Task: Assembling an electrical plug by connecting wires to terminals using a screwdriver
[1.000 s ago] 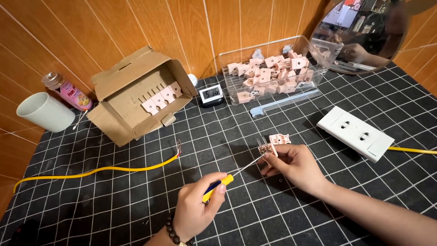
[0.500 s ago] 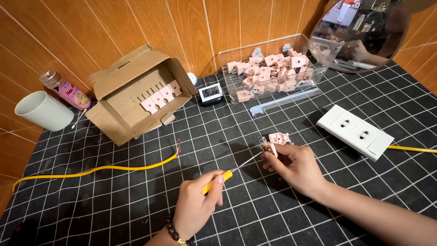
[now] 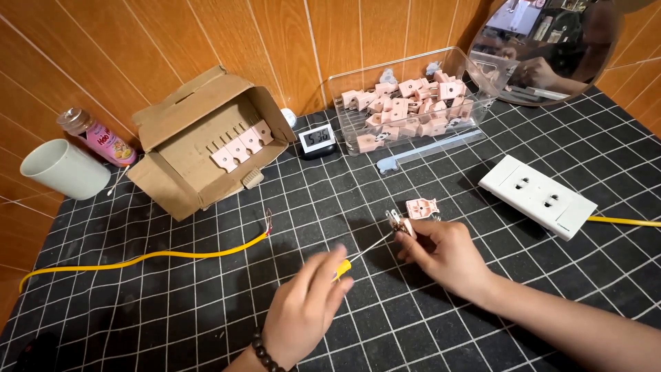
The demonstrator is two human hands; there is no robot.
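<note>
A yellow-handled screwdriver (image 3: 348,264) was gripped in the left hand (image 3: 306,306), fingers closed round the handle, its thin shaft reaching up and to the right to a small pink plug half (image 3: 401,224). That piece was pinched between the fingertips of the right hand (image 3: 444,255), near the middle of the surface (image 3: 206,317), with a second pink plug part (image 3: 422,207) lying just beyond it. The plug half was judged light, rigid and small, its moulded plastic fairly smooth, so that it would be best held by its flat sides, clear of the metal parts; whether a screw was seated could not be told. The screwdriver was judged stiff and light, best taken by its handle. Toward the left edge a white cup (image 3: 63,169) and a small pink bottle (image 3: 96,138) were set, then an open cardboard box (image 3: 200,141) holding pink parts, with a yellow cable (image 3: 151,256) trailing in front. At the back edge a small digital clock (image 3: 318,140) and a clear plastic tray (image 3: 413,103) of pink plugs were placed; toward the right a white socket strip (image 3: 537,196) lay. The surface was covered by a black mat with a white grid, backed by a tiled orange-brown wall (image 3: 275,41) and a round mirror (image 3: 551,48).
</note>
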